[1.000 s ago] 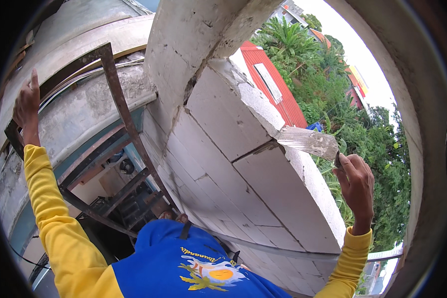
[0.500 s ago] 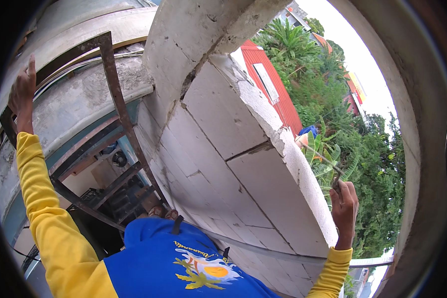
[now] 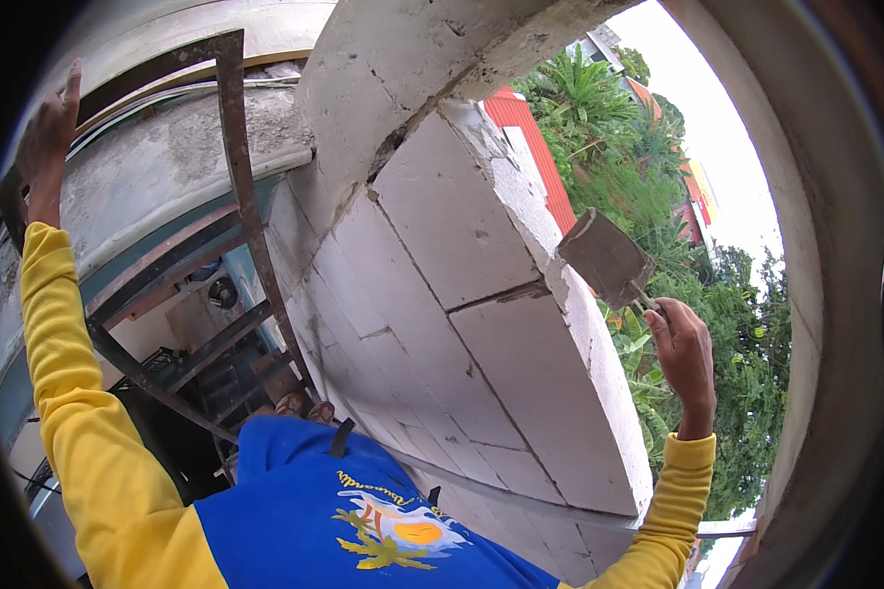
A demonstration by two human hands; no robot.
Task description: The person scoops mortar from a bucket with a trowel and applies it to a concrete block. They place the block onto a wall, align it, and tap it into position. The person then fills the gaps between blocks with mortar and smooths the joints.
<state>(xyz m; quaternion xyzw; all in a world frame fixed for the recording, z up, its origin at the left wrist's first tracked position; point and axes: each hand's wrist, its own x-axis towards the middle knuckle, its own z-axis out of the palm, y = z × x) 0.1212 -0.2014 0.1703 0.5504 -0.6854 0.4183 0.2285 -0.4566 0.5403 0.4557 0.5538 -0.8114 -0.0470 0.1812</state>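
Observation:
My left hand (image 3: 51, 137) is at the upper left, closed over the far bar of a rusty dark metal frame (image 3: 234, 128), with one finger pointing up. The palm side is hidden. On the right, my right hand (image 3: 685, 355) grips a trowel (image 3: 607, 259) beside the raw edge of the block wall. Its flat, grey-smeared blade faces me and overlaps the wall's edge. Most of the handle is hidden in my fingers. The wall (image 3: 452, 211) is of large pale blocks with dark joints; its exposed edge (image 3: 570, 285) is rough and chipped.
A concrete beam (image 3: 393, 69) crosses above the blocks. The metal frame's crossbars (image 3: 216, 344) drop toward my feet (image 3: 304, 405), with a cluttered room below. Beyond the wall are green trees (image 3: 746, 383) and a red corrugated sheet (image 3: 530, 147). A curved concrete edge (image 3: 805, 196) borders the right.
My right hand has risen slightly and turned the trowel, so its blade now shows broadside instead of edge-on. My left hand stays on the metal frame. The view has shifted a little.

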